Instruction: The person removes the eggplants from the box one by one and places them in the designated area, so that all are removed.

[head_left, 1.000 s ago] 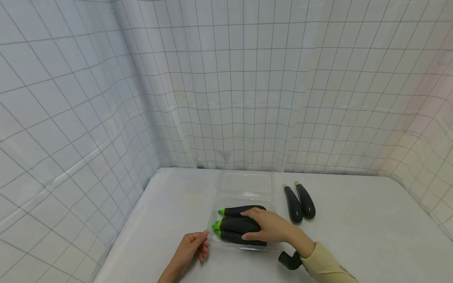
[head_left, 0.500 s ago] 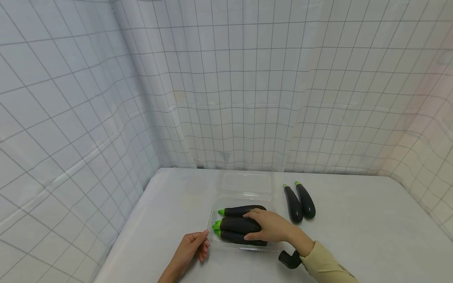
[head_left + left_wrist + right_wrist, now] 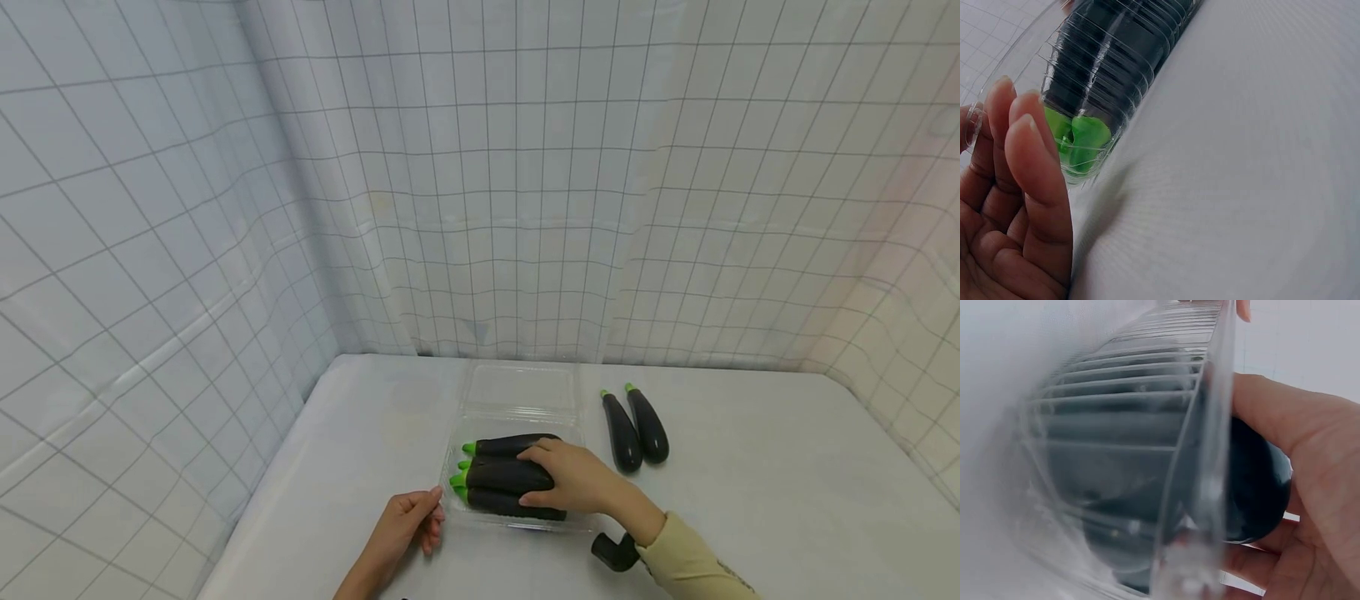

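Note:
A clear plastic clamshell box point(image 3: 525, 525) lies on the table with its lid tipped back. Inside are several dark eggplants with green stems pointing left. My right hand point(image 3: 573, 479) grips the topmost eggplant point(image 3: 510, 476) near its thick end; in the right wrist view this rounded end point(image 3: 1260, 487) rises above the box rim, between thumb and fingers. At the box's front left, my left hand point(image 3: 405, 525) pinches the rim. The left wrist view shows its fingers point(image 3: 1041, 162) beside the ribbed wall, close to the green stems point(image 3: 1088, 144).
Two more eggplants point(image 3: 622, 433) point(image 3: 649, 425) lie on the table right of the box. A black curved strap-like piece point(image 3: 615, 552) shows beneath my right forearm. White grid-patterned curtains point(image 3: 517, 208) hang behind and along both sides of the white table point(image 3: 750, 483).
My right hand has shifted very slightly to the right. The eggplants under it have shifted a little, and one more green stem now shows apart. My left hand stays at the rim.

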`<state>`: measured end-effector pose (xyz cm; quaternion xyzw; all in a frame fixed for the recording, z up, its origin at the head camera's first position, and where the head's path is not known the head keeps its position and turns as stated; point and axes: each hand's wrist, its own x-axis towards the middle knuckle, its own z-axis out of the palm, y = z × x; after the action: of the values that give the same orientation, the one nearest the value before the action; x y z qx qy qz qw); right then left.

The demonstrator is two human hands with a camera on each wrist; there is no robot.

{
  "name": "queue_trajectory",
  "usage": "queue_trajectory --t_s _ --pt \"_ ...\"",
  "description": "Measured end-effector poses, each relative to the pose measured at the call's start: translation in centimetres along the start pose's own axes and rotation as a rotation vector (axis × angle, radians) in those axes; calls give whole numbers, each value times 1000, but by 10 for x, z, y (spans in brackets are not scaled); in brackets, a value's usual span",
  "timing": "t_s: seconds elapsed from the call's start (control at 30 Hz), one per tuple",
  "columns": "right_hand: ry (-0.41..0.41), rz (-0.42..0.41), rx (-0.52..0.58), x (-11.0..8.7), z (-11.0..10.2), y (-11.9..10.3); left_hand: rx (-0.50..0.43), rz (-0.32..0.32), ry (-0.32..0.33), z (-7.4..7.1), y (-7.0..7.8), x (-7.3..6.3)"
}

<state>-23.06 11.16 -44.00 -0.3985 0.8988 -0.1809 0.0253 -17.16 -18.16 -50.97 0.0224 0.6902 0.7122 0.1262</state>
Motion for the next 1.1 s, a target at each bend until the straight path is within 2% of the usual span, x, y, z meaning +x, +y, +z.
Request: queue_trajectory --t_s 0.47,0.83,1.1 --pt "60 -13 -39 0 2 -1 -10 21 2 1 1 -1" --pt "74 -19 9 -2 3 -1 -10 16 -1 1 0 0" --pt "130 -42 16 -4 4 0 -6 5 6 1 0 0"
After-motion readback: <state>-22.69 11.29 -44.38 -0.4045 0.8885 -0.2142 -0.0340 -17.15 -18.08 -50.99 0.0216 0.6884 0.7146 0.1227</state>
